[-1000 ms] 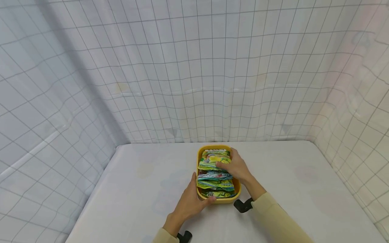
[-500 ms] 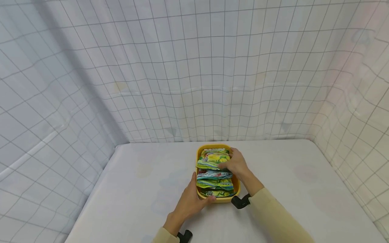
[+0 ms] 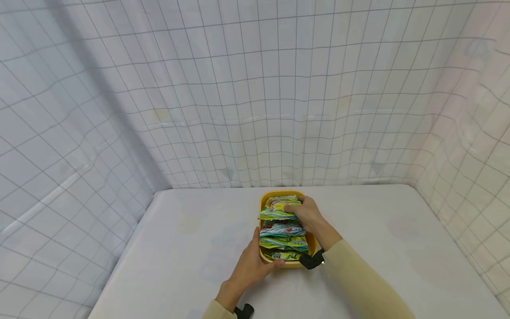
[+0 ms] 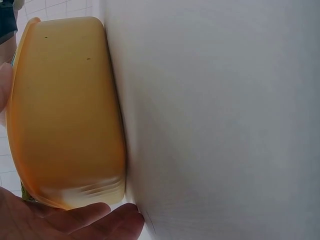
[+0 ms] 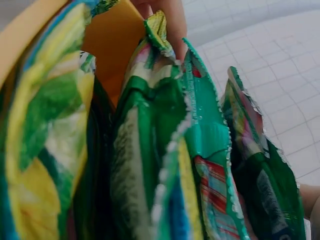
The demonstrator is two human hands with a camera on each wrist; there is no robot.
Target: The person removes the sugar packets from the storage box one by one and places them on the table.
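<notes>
A yellow plastic container [image 3: 294, 264] holds a row of packets in the head view. My left hand [image 3: 250, 266] grips its near left corner, thumb on the near rim and fingers along the left side. At the far end my right hand [image 3: 312, 217] pinches a yellow-green packet [image 3: 274, 209], thumb on its front. Nearer lie a blue-and-red packet [image 3: 280, 228], a green packet [image 3: 283, 243] and another yellow-green one [image 3: 280, 255]. The left wrist view shows the container's wall [image 4: 70, 110] beside my fingers [image 4: 107, 220]. Crinkled packet edges, including a green packet [image 5: 150, 125], fill the right wrist view.
The container stands on a white-covered table [image 3: 191, 230] near its far edge. Behind it hangs a white gridded curtain [image 3: 263, 133], with more gridded sheeting on both sides. A black wrist mount [image 3: 311, 260] overlaps the container's near right corner.
My right hand shifts slightly, and its wrist mount moves left over the container's corner. The pinched packet now covers the one behind it more. My left hand stays on the corner.
</notes>
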